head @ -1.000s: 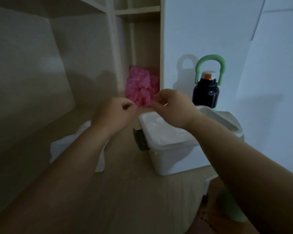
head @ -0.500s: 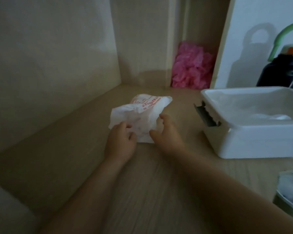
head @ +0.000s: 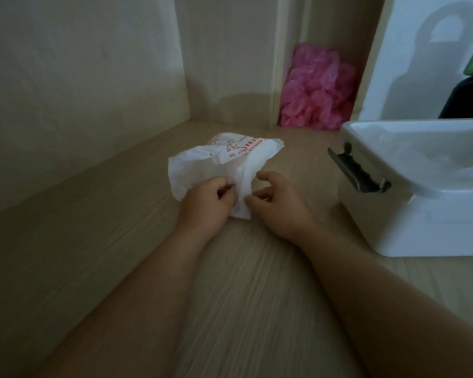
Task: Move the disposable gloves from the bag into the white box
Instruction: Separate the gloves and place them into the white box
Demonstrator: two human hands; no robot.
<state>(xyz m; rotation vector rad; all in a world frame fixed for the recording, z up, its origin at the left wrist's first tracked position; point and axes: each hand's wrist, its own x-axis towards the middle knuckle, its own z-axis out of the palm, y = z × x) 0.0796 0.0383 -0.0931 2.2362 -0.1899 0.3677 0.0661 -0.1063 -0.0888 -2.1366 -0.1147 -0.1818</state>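
Starting at the left, on the pale wooden desk [head: 115, 257], the bag [head: 219, 167] lies crumpled and half collapsed near the side panel. It's thin white plastic, and I judge it to be feather-light, soft and slippery, so it will slide if it isn't pinned. The left hand [head: 206, 203] does that job: its fingers are curled in and pinch the bag's near edge against the thumb.

No gloves show at the bag's mouth, so whatever is left must be inside. They should come out as limp film that clings together, best taken in a fingertip pinch at the opening.

Red print runs across the top of the bag in Chinese characters. One run looks like 有限公, and the rest is too creased to read.

The right hand [head: 277, 205] is just beside the bag, fingers curved and apart, with the thumb tip touching the bag's near corner. I cannot tell whether any film is caught under it.

Farther back sits a pink crinkled bundle [head: 317, 88] in the shelf nook. On the right stands the white box [head: 421, 214], open, with its dark latch [head: 358, 173] facing the hands and some pale filmy stuff [head: 453, 165] inside. At the far right edge is a dark bottle [head: 467, 96].
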